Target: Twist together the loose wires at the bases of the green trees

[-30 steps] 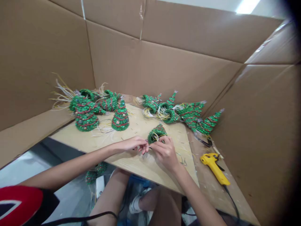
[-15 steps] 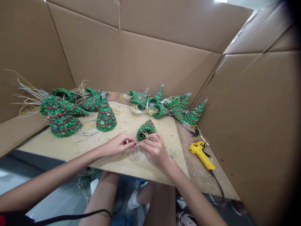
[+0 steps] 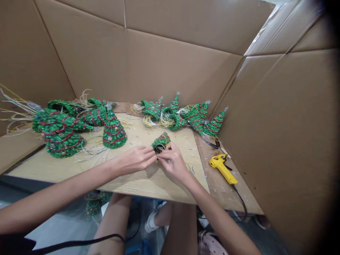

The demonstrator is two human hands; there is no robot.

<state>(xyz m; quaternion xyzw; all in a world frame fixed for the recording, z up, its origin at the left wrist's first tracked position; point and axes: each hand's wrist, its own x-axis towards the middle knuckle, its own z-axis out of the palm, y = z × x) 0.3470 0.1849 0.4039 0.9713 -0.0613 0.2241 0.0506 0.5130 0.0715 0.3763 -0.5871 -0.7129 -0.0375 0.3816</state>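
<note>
While the 2 hands meet in the middle of a wood board (image 3: 148, 184), a small green tree (image 3: 160, 141) sits right between them. It is made of shiny beads with red lines, and it tips over on its side, so its open end faces the person. Thin wires (image 3: 160, 148) curl inside that open end.

The right hand (image 3: 174, 163) is bent and holds the small tree from below. The left hand (image 3: 135, 159) comes in from the left with its fingers curled and close together, just by the open end. I cannot tell if those fingers pinch a wire or just touch the tree. I also cannot tell if the tree touches the board.

Up on the board, 1 big tree (image 3: 114, 132) stands upright, with pale wires (image 3: 91, 152) lying near it. More trees lie in a heap (image 3: 60, 129) on the left and in a group (image 3: 186, 117) at the back. A yellow glue gun (image 3: 221, 168) lies on the right, well apart from the hands, and its black cord (image 3: 240, 200) runs down from it. Brown cardboard walls (image 3: 159, 63) stand around the back and sides.
</note>
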